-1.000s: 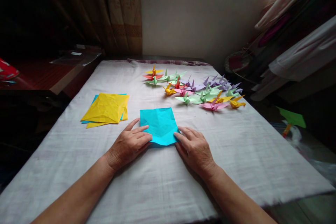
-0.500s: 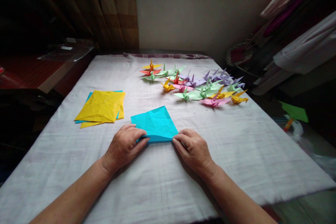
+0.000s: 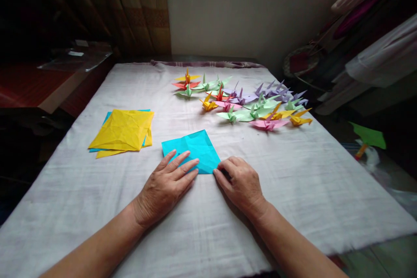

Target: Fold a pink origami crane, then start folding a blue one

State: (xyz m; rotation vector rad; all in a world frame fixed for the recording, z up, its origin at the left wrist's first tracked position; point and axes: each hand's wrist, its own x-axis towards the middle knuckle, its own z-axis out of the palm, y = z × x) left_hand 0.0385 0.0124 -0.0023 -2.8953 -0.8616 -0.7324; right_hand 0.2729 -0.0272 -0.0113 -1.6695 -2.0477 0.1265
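A creased blue paper lies flat near the middle of the cloth-covered table, one corner pointing away from me. My left hand rests palm down on its lower left part, fingers spread. At the paper's right corner, the thumb and fingers of my right hand pinch the edge. The fingertips of the left hand cover part of the near edge.
A stack of yellow papers with blue ones beneath lies on the left. Several folded paper cranes in mixed colours spread across the back right. Clear plastic sleeves lie on a brown surface at the far left.
My left hand has let go of the near edge and opened flat on the paper. That edge, slightly raised before, is now pressed down. The right hand keeps its pinch.
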